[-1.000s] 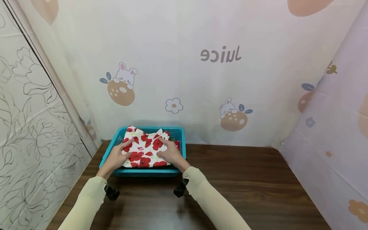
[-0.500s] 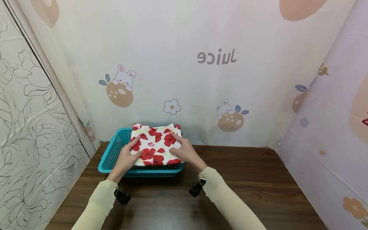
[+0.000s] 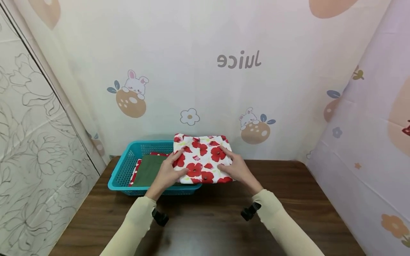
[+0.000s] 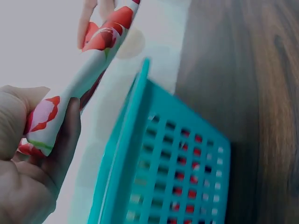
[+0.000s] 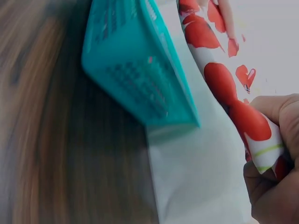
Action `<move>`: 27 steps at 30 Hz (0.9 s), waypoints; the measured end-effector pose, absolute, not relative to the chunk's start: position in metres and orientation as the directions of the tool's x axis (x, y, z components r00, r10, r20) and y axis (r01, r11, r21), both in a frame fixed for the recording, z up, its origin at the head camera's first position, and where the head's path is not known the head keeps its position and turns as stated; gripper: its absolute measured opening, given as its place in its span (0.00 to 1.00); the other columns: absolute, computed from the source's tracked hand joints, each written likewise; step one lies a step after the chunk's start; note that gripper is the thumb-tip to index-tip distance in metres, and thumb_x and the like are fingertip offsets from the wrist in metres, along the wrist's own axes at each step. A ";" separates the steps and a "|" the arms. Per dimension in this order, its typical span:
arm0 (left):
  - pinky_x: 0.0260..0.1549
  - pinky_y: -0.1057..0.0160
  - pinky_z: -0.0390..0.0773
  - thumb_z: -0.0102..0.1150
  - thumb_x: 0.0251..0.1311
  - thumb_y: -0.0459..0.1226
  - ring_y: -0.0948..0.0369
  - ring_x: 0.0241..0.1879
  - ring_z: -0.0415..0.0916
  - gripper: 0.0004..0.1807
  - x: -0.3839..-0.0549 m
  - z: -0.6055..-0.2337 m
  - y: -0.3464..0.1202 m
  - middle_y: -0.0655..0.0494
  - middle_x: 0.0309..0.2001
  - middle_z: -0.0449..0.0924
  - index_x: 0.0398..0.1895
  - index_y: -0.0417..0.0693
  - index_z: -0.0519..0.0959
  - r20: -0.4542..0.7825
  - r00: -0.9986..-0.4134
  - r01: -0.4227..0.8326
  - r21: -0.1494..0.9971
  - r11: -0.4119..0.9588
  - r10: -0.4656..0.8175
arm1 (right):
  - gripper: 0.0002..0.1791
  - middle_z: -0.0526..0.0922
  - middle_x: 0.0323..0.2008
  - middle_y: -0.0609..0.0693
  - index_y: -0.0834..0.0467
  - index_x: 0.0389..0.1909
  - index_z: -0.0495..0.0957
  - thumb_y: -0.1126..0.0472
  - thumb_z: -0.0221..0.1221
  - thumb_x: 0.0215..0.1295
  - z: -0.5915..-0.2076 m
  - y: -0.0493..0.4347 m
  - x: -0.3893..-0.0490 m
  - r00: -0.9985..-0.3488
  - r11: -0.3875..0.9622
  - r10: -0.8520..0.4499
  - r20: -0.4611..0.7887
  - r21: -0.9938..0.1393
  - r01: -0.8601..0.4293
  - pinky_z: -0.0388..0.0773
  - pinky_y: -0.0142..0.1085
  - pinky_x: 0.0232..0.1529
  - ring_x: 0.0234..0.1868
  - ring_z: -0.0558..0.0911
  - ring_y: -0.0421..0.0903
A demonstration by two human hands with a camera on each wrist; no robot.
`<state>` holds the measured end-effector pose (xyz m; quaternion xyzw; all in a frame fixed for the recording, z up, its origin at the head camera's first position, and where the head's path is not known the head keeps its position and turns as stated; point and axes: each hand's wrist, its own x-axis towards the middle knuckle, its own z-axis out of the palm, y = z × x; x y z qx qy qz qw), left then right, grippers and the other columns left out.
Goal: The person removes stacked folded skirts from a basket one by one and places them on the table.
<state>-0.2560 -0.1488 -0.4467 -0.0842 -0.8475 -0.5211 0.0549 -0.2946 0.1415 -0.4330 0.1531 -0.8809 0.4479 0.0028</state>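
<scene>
A folded white cloth garment with red flowers [image 3: 203, 160] hangs level above the right end of a teal plastic basket [image 3: 120, 174], partly past its edge. My left hand [image 3: 168, 172] grips its left side, thumb on top and fingers beneath, as the left wrist view shows. On the opposite side my right hand [image 3: 238, 169] pinches the edge the same way; in the right wrist view the thumb lies over the flowered cloth [image 5: 252, 126]. Inside the basket lie a folded dark green cloth [image 3: 148, 170] and a red cloth with white dots [image 3: 135, 174], partly covered.
The basket stands at the back left of a dark brown wooden table [image 3: 288, 202]. A white curtain [image 3: 205, 89] printed with rabbits and fruit hangs behind the table. Another panel with line-drawn flowers [image 3: 35, 153] borders the left side.
Both hands have lifted the flowered garment out of the basket and carried it to the right. The green and red dotted cloths under it have come into view.
</scene>
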 end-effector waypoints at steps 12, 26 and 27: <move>0.59 0.41 0.80 0.72 0.61 0.38 0.41 0.77 0.57 0.43 -0.263 -0.454 -0.058 0.40 0.79 0.57 0.79 0.56 0.64 0.239 -0.954 0.299 0.814 0.497 0.182 | 0.44 0.70 0.71 0.66 0.45 0.80 0.60 0.52 0.69 0.66 -0.457 0.234 -0.286 -0.978 0.668 -0.173 0.119 -0.715 -0.205 0.76 0.60 0.63 0.66 0.73 0.61; 0.58 0.52 0.83 0.72 0.61 0.38 0.50 0.68 0.70 0.43 -0.265 -0.486 0.023 0.47 0.73 0.66 0.79 0.53 0.64 0.267 -0.939 0.343 0.784 0.517 0.217 | 0.43 0.66 0.72 0.72 0.51 0.80 0.60 0.49 0.67 0.68 -0.481 0.309 -0.280 -0.988 0.746 -0.135 0.075 -0.649 -0.151 0.71 0.67 0.64 0.68 0.70 0.67; 0.58 0.51 0.82 0.72 0.61 0.38 0.50 0.69 0.69 0.43 -0.266 -0.489 0.027 0.47 0.74 0.66 0.79 0.53 0.64 0.267 -0.938 0.346 0.784 0.515 0.223 | 0.43 0.67 0.72 0.73 0.52 0.80 0.61 0.50 0.67 0.68 -0.483 0.314 -0.280 -0.987 0.749 -0.141 0.080 -0.642 -0.160 0.71 0.67 0.64 0.68 0.70 0.68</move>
